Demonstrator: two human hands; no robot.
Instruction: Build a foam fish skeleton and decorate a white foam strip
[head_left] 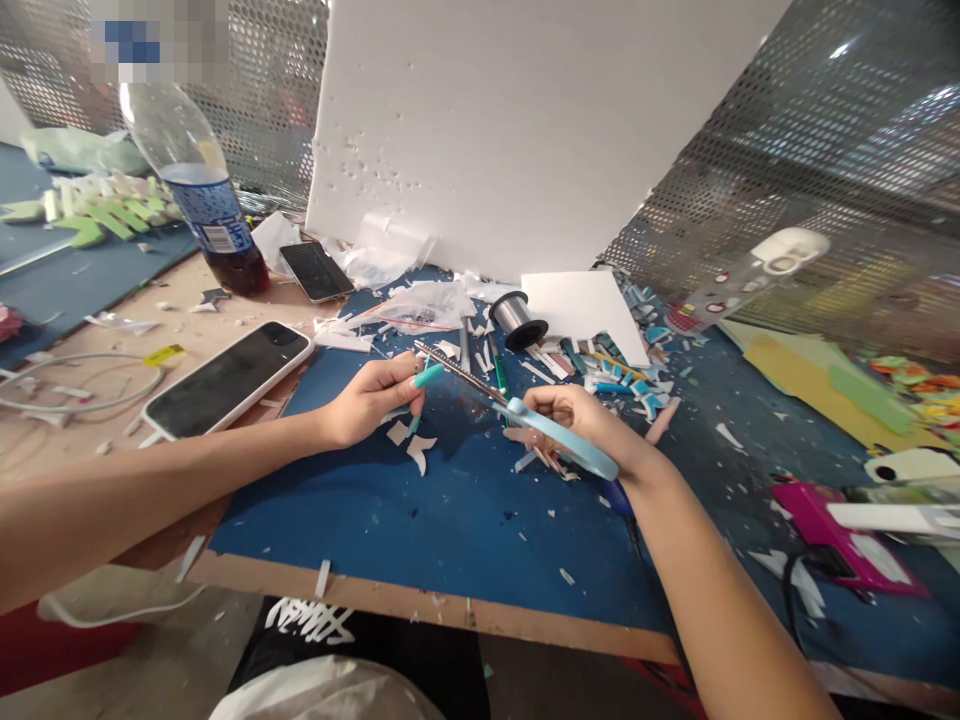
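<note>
My left hand point(379, 398) is closed in a pinch on a small turquoise piece point(429, 376), which sticks out past the thumb to the right. A bit of the same colour shows below the fingers. My right hand point(566, 415) grips a pair of scissors by its light blue handles point(570, 440). The metal blades point(469, 378) point left, with their tips just above the turquoise piece; whether they touch it I cannot tell. White curved scraps point(421, 452) lie on the blue mat point(420, 540) below my left hand.
A white-cased phone point(229, 380), a cola bottle point(217, 225) and a darker phone point(316, 270) stand or lie left. A wire spool point(517, 320) and a white sheet point(585, 305) lie behind my hands. A magenta device point(847, 540) with a black cable is at right.
</note>
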